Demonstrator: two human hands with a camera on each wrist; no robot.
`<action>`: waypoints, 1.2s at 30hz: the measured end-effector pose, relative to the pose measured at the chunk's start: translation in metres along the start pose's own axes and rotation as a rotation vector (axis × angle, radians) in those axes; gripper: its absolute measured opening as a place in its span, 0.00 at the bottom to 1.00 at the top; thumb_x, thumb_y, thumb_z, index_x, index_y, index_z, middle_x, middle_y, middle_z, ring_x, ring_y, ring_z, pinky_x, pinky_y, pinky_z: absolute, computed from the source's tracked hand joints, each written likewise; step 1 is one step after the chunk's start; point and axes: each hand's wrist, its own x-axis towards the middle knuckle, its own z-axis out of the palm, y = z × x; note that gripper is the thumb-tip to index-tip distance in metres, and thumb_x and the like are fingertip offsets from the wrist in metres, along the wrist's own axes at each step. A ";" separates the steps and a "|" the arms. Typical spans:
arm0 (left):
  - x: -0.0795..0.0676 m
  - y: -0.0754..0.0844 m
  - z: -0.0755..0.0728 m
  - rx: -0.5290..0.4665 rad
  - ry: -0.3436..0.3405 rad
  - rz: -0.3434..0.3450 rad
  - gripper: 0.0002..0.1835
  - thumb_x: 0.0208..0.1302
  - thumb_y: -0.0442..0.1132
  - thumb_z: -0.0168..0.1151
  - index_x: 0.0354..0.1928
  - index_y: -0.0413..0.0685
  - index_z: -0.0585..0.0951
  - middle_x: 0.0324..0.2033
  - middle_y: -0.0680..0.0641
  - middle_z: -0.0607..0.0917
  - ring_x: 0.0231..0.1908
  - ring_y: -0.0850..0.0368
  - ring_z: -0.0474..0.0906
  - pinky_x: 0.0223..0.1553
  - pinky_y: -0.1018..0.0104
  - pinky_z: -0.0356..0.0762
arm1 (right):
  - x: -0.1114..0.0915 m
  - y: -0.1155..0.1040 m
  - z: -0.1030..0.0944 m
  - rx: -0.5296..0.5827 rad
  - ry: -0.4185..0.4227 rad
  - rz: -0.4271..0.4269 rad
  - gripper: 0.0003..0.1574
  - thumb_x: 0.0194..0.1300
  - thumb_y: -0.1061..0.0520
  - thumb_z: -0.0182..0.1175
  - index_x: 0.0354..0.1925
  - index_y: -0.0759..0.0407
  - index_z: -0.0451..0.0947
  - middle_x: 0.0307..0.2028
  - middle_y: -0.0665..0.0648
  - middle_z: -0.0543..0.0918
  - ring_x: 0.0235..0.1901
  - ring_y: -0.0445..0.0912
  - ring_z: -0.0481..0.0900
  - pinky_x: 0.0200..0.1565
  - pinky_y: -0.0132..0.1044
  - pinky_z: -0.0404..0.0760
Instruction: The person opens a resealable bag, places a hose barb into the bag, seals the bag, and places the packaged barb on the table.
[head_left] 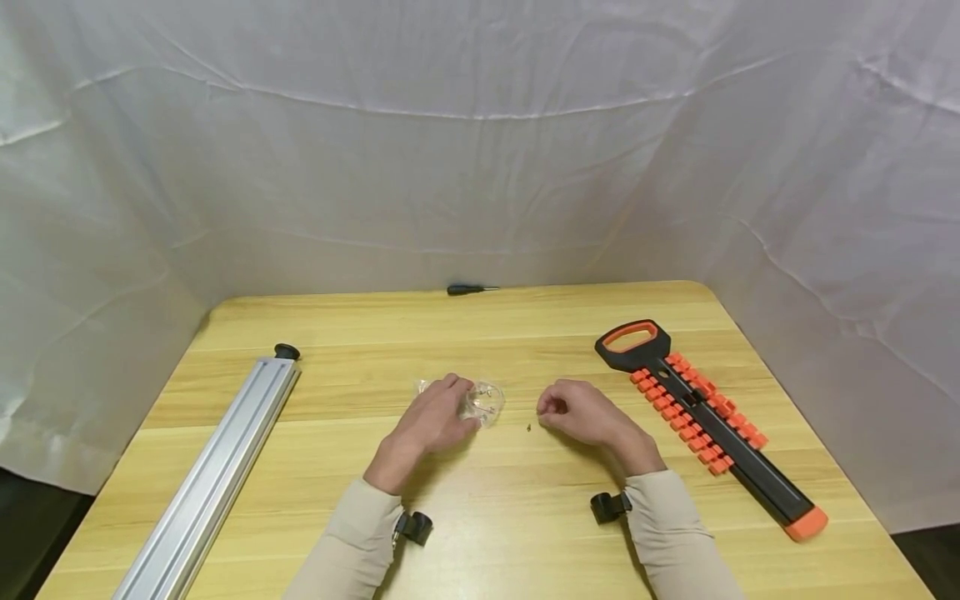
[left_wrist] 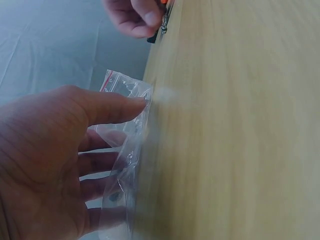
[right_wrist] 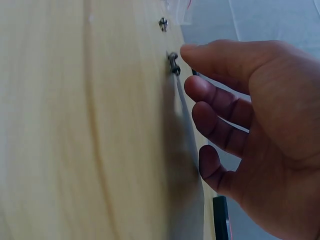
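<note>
"What's sitting nearest?"

"Two beige sleeves (head_left: pixel 352 527) are reaching over the wooden table (head_left: pixel 510 525), each bearing a small black camera (head_left: pixel 414 528). A silver rail (head_left: pixel 213 475) is running along the left side."

"And the hands?"

"The right hand (head_left: pixel 588 414) is bending its fingers loosely, the thumb standing apart from the fingers that are showing. Small metal pieces (right_wrist: pixel 173 64) are lying just beside the thumb's tip (I cannot tell whether any are touching it)."

"The left hand (head_left: pixel 435 417)?"

"It's holding a clear plastic bag (head_left: pixel 487 402) between thumb and fingers, those fingers spreading slightly apart behind the film. The bag is lying around the middle of the table, left of the pieces."

"Beyond that?"

"A black rack with orange clips (head_left: pixel 723 429) is lying at right, its handle pointing to the far side. A dark-handled screwdriver (head_left: pixel 467 290) is lying at the far edge, and pale cloth (head_left: pixel 480 183) is hanging behind."
</note>
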 end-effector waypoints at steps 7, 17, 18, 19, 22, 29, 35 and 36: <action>0.000 -0.001 0.001 -0.009 0.006 0.003 0.31 0.60 0.48 0.66 0.63 0.45 0.72 0.57 0.46 0.77 0.55 0.48 0.74 0.60 0.54 0.74 | -0.004 0.004 -0.001 -0.042 -0.025 0.001 0.03 0.57 0.53 0.70 0.30 0.46 0.84 0.27 0.43 0.78 0.29 0.35 0.73 0.35 0.29 0.75; 0.001 -0.001 0.002 0.001 0.013 0.000 0.31 0.60 0.48 0.65 0.63 0.46 0.72 0.58 0.46 0.77 0.57 0.48 0.74 0.61 0.54 0.73 | -0.011 0.006 -0.003 -0.083 0.009 -0.028 0.03 0.55 0.53 0.71 0.30 0.47 0.85 0.26 0.42 0.78 0.27 0.34 0.72 0.33 0.28 0.74; 0.001 -0.001 0.002 0.002 0.014 -0.001 0.31 0.60 0.48 0.65 0.63 0.46 0.72 0.58 0.46 0.77 0.57 0.48 0.74 0.61 0.54 0.73 | -0.011 0.006 -0.003 -0.086 0.014 -0.027 0.04 0.55 0.53 0.71 0.31 0.47 0.85 0.26 0.42 0.78 0.27 0.34 0.72 0.33 0.29 0.74; 0.001 -0.001 0.002 0.006 0.012 -0.003 0.30 0.60 0.48 0.65 0.63 0.46 0.72 0.58 0.47 0.77 0.57 0.48 0.74 0.61 0.54 0.73 | -0.012 0.007 -0.004 -0.087 0.017 -0.025 0.04 0.54 0.53 0.71 0.31 0.47 0.85 0.26 0.42 0.78 0.27 0.34 0.72 0.33 0.29 0.74; 0.001 -0.001 0.001 0.007 0.009 -0.007 0.31 0.60 0.48 0.65 0.64 0.46 0.71 0.58 0.47 0.76 0.57 0.48 0.73 0.62 0.53 0.72 | -0.012 0.009 -0.004 -0.088 0.017 -0.003 0.03 0.55 0.53 0.71 0.30 0.45 0.85 0.27 0.41 0.79 0.28 0.34 0.72 0.34 0.29 0.73; 0.001 -0.001 0.002 0.009 0.008 -0.001 0.31 0.60 0.48 0.65 0.64 0.46 0.71 0.58 0.47 0.76 0.58 0.48 0.73 0.62 0.53 0.72 | -0.014 0.009 -0.004 -0.082 0.012 0.004 0.03 0.55 0.53 0.71 0.30 0.44 0.86 0.29 0.41 0.80 0.30 0.35 0.74 0.36 0.31 0.75; 0.000 0.000 0.002 0.009 0.008 -0.002 0.31 0.60 0.48 0.65 0.64 0.46 0.71 0.58 0.47 0.77 0.57 0.48 0.73 0.62 0.54 0.72 | -0.014 0.007 -0.003 -0.062 0.006 -0.021 0.06 0.54 0.53 0.72 0.34 0.45 0.86 0.28 0.40 0.80 0.30 0.34 0.74 0.35 0.29 0.75; 0.000 0.000 0.002 0.010 0.006 -0.004 0.31 0.60 0.48 0.65 0.64 0.46 0.71 0.58 0.47 0.76 0.57 0.48 0.73 0.62 0.54 0.72 | -0.014 0.007 -0.003 -0.057 0.000 -0.025 0.06 0.55 0.53 0.72 0.34 0.44 0.87 0.28 0.40 0.79 0.29 0.34 0.74 0.35 0.29 0.75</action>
